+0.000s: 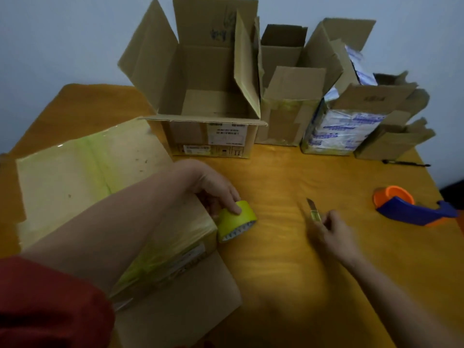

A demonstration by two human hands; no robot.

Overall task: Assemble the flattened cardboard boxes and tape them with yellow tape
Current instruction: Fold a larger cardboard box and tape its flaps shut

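A cardboard box lies upside down at the left of the table, its top face covered with yellow tape and a flap spread flat in front of it. My left hand grips a roll of yellow tape at the box's right corner. To the right, above the table, my right hand holds a small utility knife with the blade pointing away from me.
Several open cardboard boxes stand along the back: a large one, a narrow one, one wrapped in printed tape and a small one. An orange and blue tape dispenser lies at right. A black pen lies near the small box.
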